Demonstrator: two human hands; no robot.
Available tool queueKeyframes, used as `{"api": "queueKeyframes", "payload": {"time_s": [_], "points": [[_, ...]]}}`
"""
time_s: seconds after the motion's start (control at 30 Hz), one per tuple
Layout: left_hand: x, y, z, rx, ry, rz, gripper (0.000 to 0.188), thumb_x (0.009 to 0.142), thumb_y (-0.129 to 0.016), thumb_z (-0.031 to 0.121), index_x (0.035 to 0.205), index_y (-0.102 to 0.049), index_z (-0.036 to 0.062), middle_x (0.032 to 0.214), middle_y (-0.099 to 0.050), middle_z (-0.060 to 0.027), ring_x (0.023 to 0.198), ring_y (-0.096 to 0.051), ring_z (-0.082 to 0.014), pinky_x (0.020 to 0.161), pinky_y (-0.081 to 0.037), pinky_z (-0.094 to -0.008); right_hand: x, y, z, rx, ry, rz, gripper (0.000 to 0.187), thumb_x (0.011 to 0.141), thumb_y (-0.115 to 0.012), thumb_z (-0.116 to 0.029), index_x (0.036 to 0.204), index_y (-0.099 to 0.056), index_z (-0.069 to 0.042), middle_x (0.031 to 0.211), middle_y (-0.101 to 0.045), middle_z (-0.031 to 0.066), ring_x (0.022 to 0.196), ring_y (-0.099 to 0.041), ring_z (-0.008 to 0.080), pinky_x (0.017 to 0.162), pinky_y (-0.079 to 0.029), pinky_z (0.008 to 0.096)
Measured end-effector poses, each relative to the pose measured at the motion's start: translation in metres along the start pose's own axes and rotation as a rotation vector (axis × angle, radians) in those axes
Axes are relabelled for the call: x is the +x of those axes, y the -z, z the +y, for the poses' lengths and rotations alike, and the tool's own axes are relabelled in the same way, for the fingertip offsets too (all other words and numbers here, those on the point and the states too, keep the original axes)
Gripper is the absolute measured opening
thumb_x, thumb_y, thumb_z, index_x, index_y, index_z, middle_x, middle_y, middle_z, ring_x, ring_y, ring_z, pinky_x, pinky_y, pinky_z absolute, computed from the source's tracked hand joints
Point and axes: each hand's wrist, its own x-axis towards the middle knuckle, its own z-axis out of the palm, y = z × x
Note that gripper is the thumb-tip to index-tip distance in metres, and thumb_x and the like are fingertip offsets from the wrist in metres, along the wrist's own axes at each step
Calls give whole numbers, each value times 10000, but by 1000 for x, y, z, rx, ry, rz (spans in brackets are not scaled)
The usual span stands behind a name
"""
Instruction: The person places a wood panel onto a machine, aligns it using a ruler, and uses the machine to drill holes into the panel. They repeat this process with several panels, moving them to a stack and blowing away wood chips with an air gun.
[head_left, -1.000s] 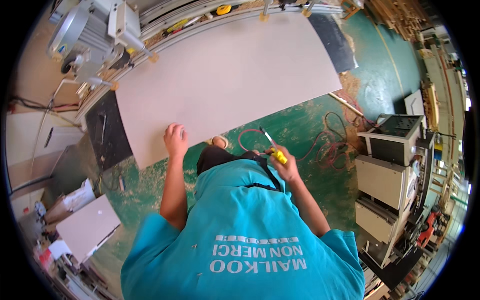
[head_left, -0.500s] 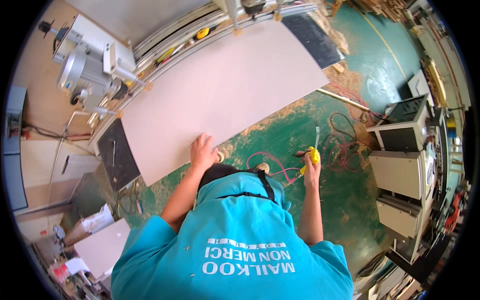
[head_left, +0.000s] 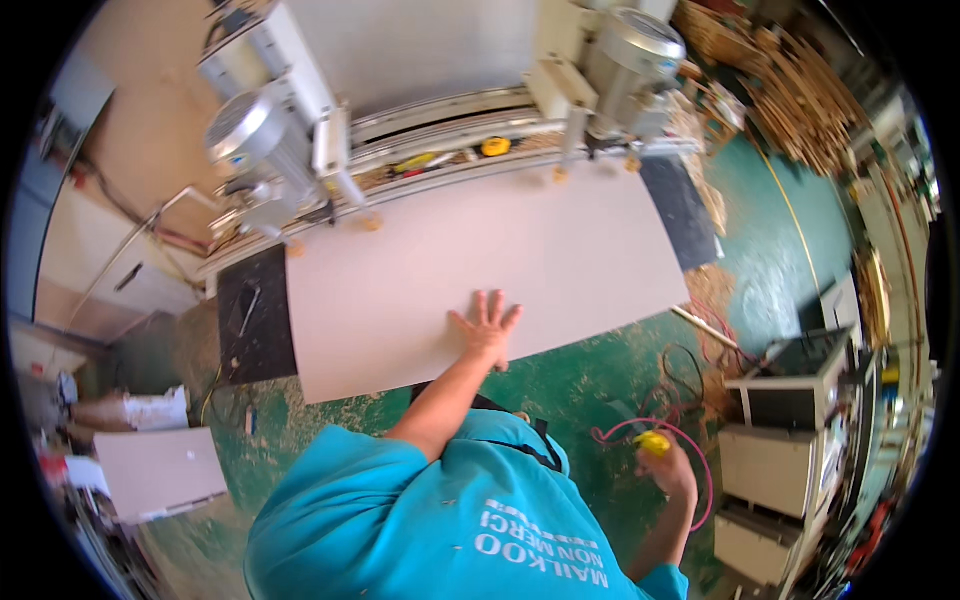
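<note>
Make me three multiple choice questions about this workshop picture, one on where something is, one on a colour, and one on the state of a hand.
1. Where does the left hand rest?
A. On the large pale board
B. On the green floor
C. On the grey motor

2. What colour is the tool in the right hand?
A. Blue
B. Yellow
C. White

3. How is the left hand held?
A. Clenched in a fist
B. Gripping a cable
C. Flat with fingers spread

Answers:
1. A, the palm lies near the board's front edge.
2. B, a yellow tool shows at the top of the right hand, beside a red hose.
3. C, all the fingers are splayed flat on the board.
</note>
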Motion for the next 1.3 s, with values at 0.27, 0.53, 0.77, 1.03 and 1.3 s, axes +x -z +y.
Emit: {"api": "queueKeyframes", "payload": {"time_s": [0.27,0.53,0.77,1.03,1.3], "points": [[70,20,-60,-145,-213,-13,637,696,-752,303,1303,-599,187,1475,-437,-196,1307,-487,-360,959,-472,-582,-32,-15,-56,72,142,-206,406,875,-669,-69,1237,-499,3,890,-619,55,710,-629,147,645,-507,291],[8,282,-7,155,-464,941,616,803,-689,300,1380,-533,151,1542,-344,-144,1463,-248,-294,1171,-220,-520,-111,20,-35,372,331,194,471,851,-640,-27,1279,-450,27,893,-597,74,735,-634,175,679,-516,302],[0,282,47,175,-534,1013,666,831,-697,362,1439,-463,222,1607,-225,-69,1498,-149,-278,1203,-116,-518,-182,1,4,332,207,489,415,812,-626,-20,1208,-510,25,845,-600,56,720,-630,153,686,-509,274],[-1,215,80,204,-619,867,733,796,-717,390,1454,-445,218,1609,-213,-88,1503,-126,-282,1205,-86,-533,-211,-30,43,449,131,563,372,842,-593,12,1202,-498,19,808,-602,52,700,-618,150,670,-500,273],[-9,187,70,111,-610,828,719,809,-700,390,1454,-445,200,1593,-256,-101,1494,-157,-294,1202,-113,-522,-171,-25,11,146,174,468,314,853,-643,-47,1148,-541,-12,778,-620,37,664,-610,119,611,-503,279]]}}
